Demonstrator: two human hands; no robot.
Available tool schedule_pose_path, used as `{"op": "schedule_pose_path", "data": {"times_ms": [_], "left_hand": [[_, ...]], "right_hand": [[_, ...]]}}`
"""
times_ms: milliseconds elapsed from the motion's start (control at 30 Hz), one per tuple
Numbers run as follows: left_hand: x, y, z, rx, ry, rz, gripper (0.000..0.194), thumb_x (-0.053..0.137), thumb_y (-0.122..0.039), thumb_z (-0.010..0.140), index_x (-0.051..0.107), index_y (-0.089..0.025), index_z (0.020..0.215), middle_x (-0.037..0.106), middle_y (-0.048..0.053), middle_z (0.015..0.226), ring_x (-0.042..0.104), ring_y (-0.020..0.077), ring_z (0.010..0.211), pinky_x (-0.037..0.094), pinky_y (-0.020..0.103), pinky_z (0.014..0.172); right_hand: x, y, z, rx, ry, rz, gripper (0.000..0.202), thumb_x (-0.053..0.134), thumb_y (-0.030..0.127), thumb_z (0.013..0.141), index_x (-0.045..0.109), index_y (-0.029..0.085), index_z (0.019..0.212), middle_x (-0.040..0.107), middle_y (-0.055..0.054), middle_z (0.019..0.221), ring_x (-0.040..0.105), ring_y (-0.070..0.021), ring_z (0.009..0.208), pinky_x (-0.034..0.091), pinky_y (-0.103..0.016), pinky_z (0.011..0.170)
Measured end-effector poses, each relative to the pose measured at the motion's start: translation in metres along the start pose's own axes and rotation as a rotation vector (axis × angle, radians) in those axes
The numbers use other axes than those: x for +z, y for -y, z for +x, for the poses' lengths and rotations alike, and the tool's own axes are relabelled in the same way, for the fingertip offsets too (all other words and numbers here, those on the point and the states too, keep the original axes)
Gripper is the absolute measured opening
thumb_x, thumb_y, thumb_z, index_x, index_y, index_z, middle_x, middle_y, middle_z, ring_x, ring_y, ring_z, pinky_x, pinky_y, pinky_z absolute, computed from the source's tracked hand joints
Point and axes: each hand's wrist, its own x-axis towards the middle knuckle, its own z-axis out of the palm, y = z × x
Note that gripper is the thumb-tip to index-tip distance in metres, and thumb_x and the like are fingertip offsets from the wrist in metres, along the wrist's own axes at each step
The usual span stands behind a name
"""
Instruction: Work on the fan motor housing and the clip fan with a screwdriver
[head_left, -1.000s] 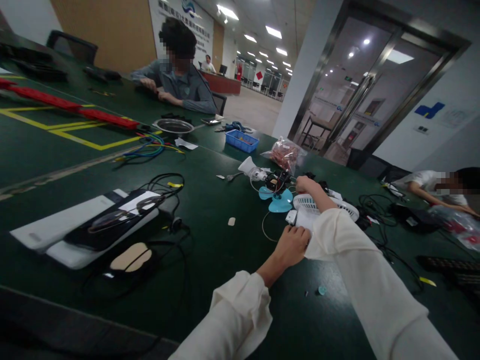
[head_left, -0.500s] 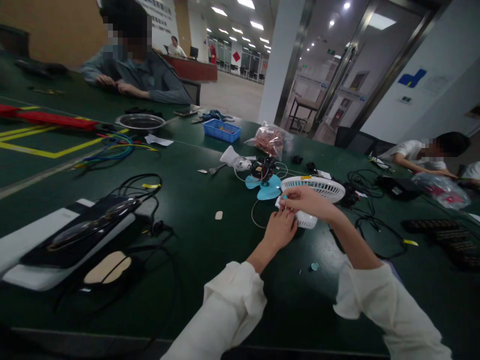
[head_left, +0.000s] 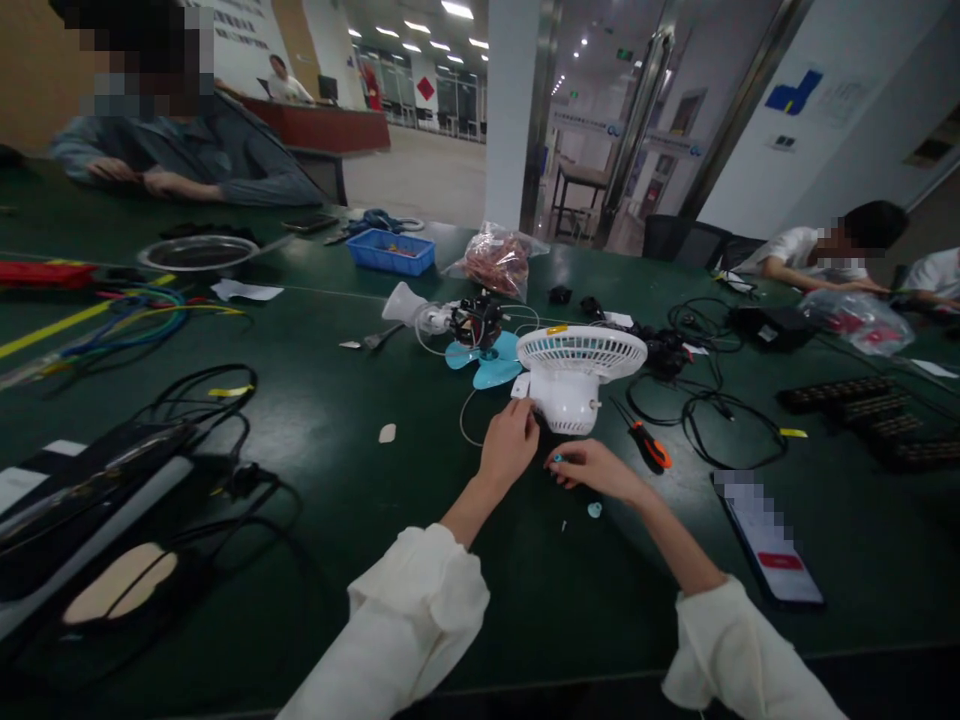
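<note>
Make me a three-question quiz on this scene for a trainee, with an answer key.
1. Multiple choice: what lies just to the right of the white plastic fan?
a) a blue rectangular tray
b) a screwdriver with an orange-and-black handle
c) a clear plastic bag with reddish contents
2. True or false: the light-blue plastic fan blade is to the left of the white fan in the picture.
3. Short answer: what colour is the small piece in the grip of the right hand?

Key: 1 b; 2 true; 3 light blue.
</note>
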Motion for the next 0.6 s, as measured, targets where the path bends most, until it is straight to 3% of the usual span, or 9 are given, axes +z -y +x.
{"op": "schedule_pose_path", "data": {"times_ms": [133,367,533,600], "left_hand": [[0.001,0.000,0.003,-0.006,-0.036,-0.064,0.021,0.042,-0.011,0.087,0.053,-0.019,0.103,0.059,0.005,0.098,0.059,0.0175,0.087,0.048,0.032,0.081],[0.001,-0.007,-0.003,-0.014,-0.099,-0.178,0.022,0.040,-0.013,0.089,0.050,-0.019,0.107,0.057,0.005,0.101,0.058,0.0151,0.092,0.048,0.030,0.084],[-0.010,-0.012,-0.018,0.037,0.044,-0.140,0.017,0.042,-0.015,0.089,0.054,-0.021,0.100,0.058,0.002,0.093,0.058,0.0157,0.087,0.048,0.030,0.078],[-0.016,-0.014,-0.021,0.072,0.113,-0.114,0.016,0.040,-0.015,0.090,0.055,-0.020,0.095,0.058,0.002,0.091,0.057,0.0158,0.086,0.047,0.031,0.078]], "right_hand": [[0.001,0.000,-0.001,-0.074,-0.037,-0.026,0.029,0.055,0.038,0.088,0.068,0.017,0.104,0.071,-0.003,0.083,0.052,-0.0050,0.047,0.040,-0.017,0.046],[0.004,-0.006,-0.001,-0.133,-0.177,-0.030,0.032,0.051,0.040,0.090,0.069,0.017,0.103,0.072,-0.004,0.085,0.051,-0.0068,0.046,0.038,-0.019,0.046],[0.002,-0.015,0.004,-0.185,-0.363,-0.059,0.028,0.055,0.038,0.087,0.073,0.017,0.094,0.073,-0.005,0.087,0.063,-0.0163,0.074,0.047,-0.026,0.066],[-0.001,-0.017,0.003,-0.173,-0.371,-0.097,0.024,0.059,0.035,0.084,0.074,0.018,0.091,0.073,-0.004,0.082,0.063,-0.0175,0.072,0.046,-0.027,0.066]]}}
